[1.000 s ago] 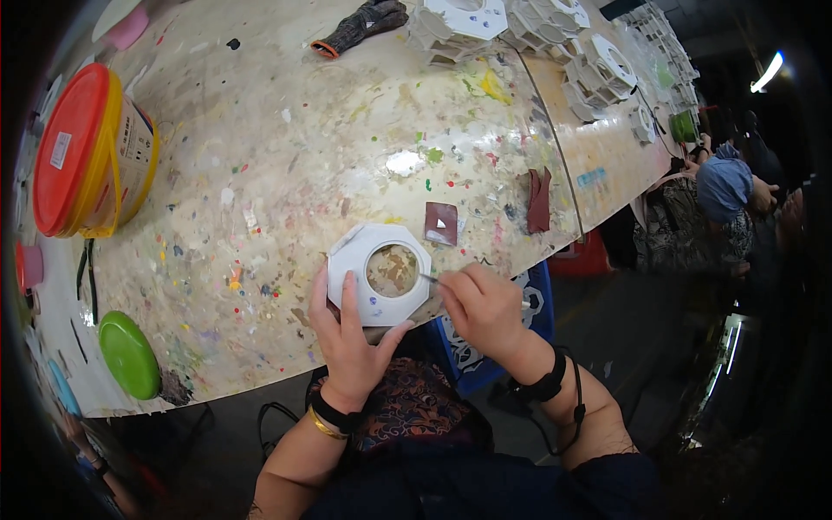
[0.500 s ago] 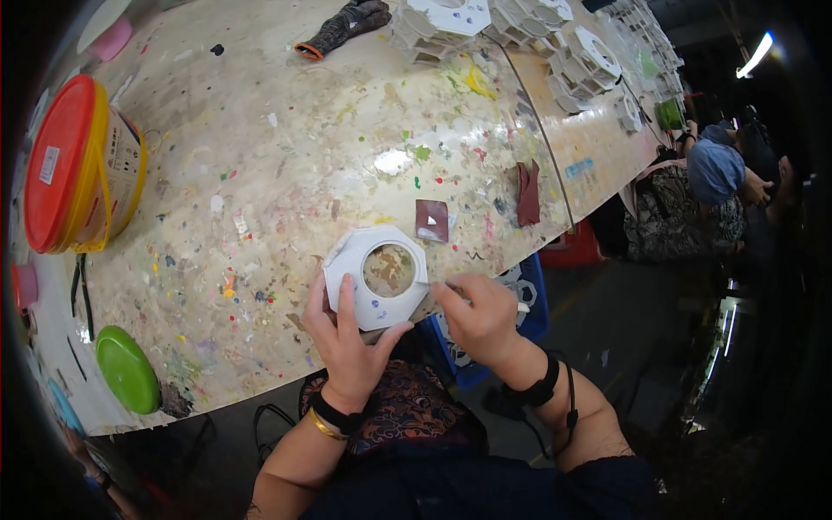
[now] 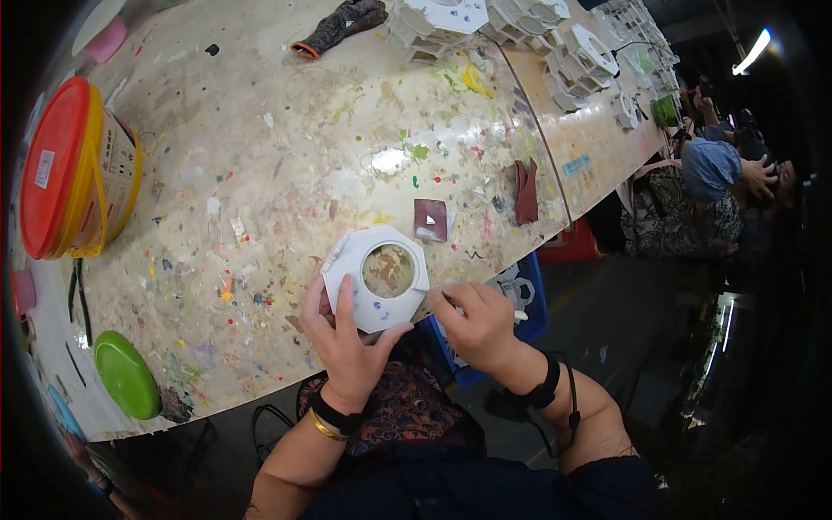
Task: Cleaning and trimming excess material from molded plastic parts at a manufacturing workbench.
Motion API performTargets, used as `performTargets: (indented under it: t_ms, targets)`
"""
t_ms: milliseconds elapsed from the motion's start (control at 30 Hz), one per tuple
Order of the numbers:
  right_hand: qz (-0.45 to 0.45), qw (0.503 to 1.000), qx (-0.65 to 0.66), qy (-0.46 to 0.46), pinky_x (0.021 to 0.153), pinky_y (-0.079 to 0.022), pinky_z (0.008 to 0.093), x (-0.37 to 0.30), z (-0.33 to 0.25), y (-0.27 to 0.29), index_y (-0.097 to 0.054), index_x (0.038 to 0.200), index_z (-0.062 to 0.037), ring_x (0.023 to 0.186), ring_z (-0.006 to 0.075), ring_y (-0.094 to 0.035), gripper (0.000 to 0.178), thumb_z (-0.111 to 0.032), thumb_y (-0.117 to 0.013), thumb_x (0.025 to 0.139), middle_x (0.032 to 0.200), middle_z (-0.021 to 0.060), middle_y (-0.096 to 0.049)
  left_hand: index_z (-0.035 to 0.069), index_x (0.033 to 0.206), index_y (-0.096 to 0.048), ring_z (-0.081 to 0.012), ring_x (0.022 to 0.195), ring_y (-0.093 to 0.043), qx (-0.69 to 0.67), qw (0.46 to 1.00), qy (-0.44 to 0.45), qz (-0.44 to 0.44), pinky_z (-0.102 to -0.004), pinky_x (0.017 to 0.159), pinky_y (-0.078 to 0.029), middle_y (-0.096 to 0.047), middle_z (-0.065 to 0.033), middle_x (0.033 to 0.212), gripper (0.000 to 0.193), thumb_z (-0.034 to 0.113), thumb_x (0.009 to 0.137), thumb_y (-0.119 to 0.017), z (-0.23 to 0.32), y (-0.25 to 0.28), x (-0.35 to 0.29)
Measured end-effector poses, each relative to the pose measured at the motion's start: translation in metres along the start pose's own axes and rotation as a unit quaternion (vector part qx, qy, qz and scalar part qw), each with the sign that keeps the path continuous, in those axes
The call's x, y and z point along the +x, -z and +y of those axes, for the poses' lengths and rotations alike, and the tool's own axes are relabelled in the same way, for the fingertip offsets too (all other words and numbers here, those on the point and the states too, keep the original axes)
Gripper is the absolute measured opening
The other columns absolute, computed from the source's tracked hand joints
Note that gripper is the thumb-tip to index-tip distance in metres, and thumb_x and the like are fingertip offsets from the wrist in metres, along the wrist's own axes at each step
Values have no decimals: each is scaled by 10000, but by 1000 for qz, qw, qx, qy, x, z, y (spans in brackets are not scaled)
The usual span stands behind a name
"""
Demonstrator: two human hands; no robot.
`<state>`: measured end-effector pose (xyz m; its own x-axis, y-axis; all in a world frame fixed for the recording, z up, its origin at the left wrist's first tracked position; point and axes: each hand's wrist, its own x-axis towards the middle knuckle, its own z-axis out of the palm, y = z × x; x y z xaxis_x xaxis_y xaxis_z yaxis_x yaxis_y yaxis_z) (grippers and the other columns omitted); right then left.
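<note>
A white octagonal piece (image 3: 347, 257) with a large round hole and small blue patterns lies near the table's front edge. My left hand (image 3: 357, 347) grips it from the left, fingers on its face and thumb along the near edge. Just right of the piece, my right hand (image 3: 484, 325) is closed around a slim tool (image 3: 521, 315). Its pale handle end sticks out behind the fist; most of it is hidden, so I cannot tell its exact kind. A square of dark red sandpaper (image 3: 423, 227) with a small white scrap on it lies beyond the piece.
A folded dark red strip (image 3: 526, 191) lies to the right. At left stand a yellow bucket (image 3: 117, 186) with a red lid and a green disc (image 3: 126, 374). A dark glove (image 3: 342, 30) and white frames (image 3: 433, 26) lie far back. A blue crate (image 3: 533, 303) sits below the edge.
My right hand has drawn slightly right, and the tool's tip has come off the piece's right edge. My left hand keeps its hold. The co-worker at right has shifted an arm.
</note>
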<state>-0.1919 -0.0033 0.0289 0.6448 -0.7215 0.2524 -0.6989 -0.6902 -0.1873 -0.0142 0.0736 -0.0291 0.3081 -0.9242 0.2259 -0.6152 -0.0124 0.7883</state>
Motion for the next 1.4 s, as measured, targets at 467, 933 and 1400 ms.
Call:
performTargets:
  t_ms: [467, 933, 1400]
  targets:
    - [-15, 999, 47, -13, 543, -486, 332, -11, -13, 3, -684, 1015, -65, 707, 209, -624, 310, -86, -649, 708, 832, 36, -576, 36, 1430, -464, -390, 1217, -445, -1, 1000, -15, 15, -462, 988, -424, -346, -239, 1424, 960, 351, 651, -928, -2, -4, -2]
    - [-21, 984, 152, -87, 498, -476, 333, -10, -4, -1, -744, 1108, -101, 599, 228, -617, 376, 46, -684, 767, 790, 61, -601, 22, 1423, -459, -343, 1165, -501, -17, 1000, -11, 3, -417, 963, -463, -330, -225, 1423, 911, 170, 656, -929, 2, 1, -5]
    - [-15, 986, 127, -106, 497, -488, 338, -10, 5, -3, -739, 1113, -144, 600, 222, -624, 382, -17, -693, 755, 801, 35, -588, 19, 1412, -473, -349, 1202, -498, -29, 999, -18, 9, -420, 987, -466, -335, -221, 1420, 890, 170, 661, -928, -2, -4, -8]
